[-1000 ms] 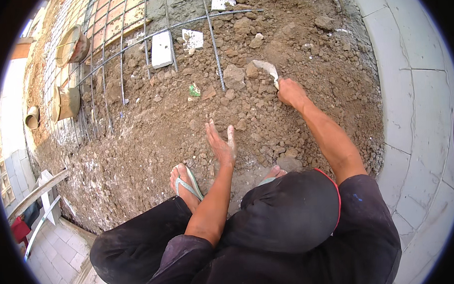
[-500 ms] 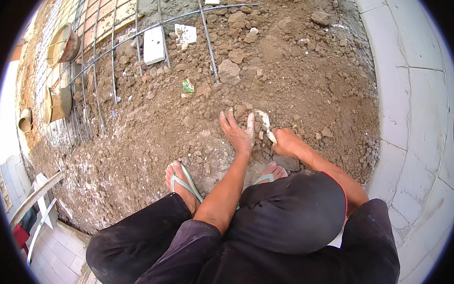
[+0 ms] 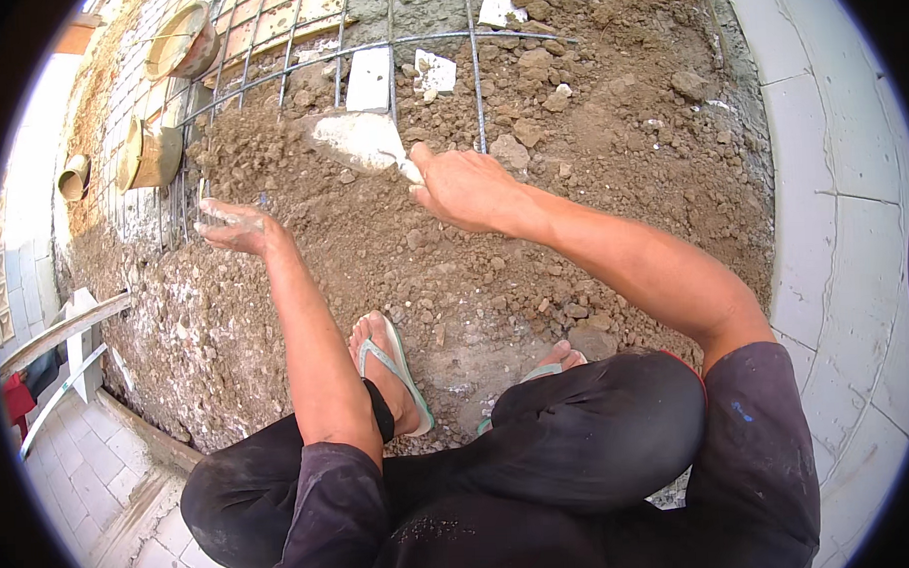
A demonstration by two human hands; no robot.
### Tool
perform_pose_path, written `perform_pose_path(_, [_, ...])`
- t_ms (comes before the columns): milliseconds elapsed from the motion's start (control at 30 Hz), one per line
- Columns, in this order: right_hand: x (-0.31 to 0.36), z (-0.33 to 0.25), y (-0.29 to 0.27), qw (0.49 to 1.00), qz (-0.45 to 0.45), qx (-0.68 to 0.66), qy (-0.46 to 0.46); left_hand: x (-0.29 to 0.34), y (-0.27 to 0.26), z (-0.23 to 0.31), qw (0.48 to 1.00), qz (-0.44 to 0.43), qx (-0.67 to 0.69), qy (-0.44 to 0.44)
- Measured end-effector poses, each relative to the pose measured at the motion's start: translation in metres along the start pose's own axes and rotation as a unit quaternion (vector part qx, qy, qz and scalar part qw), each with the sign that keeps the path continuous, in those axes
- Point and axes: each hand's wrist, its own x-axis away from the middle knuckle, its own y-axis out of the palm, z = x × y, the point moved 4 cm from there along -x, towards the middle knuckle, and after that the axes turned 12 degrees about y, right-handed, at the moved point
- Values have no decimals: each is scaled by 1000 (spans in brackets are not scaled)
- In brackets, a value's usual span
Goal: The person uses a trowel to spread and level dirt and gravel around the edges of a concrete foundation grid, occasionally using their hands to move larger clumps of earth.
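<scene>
My right hand (image 3: pixel 468 190) is closed round the handle of a trowel (image 3: pixel 354 141). Its broad pale blade points left over the loose brown soil (image 3: pixel 353 242), close to the steel bars, with crumbled earth just past its tip. Farther left, my left hand (image 3: pixel 236 230) is held low over the soil, fingers apart and slightly curled, with nothing visible in it. Dust whitens its fingers. A white block (image 3: pixel 368 80) lies beyond the trowel, and a second white chunk (image 3: pixel 434 72) sits to the right of it.
A steel bar grid (image 3: pixel 406 38) spans the far side. Two dirty buckets (image 3: pixel 155 154) and a small round container stand at the left. Pale paving (image 3: pixel 806 172) borders the soil on the right. My sandalled foot (image 3: pixel 387 371) rests on the dirt; a wooden strip (image 3: pixel 66 333) lies at lower left.
Both hands have gone from the soil near my feet to farther out and left. The trowel has swung round to point left, near the bars. The view has shifted slightly.
</scene>
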Motion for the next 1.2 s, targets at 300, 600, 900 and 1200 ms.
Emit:
perform_pose_path(300, [0,336,-44,922,134,225,285,283,-13,124,914,-380,132,46])
perform_pose_path(600, [35,283,57,977,-75,108,165,352,0,156,844,-534,19,45])
perform_pose_path(900, [103,209,83,960,-208,-8,187,388,-21,169,892,-444,75,34])
perform_pose_path(1200, [109,93,110,960,-146,-156,184,316,-22,131,864,-499,-11,70])
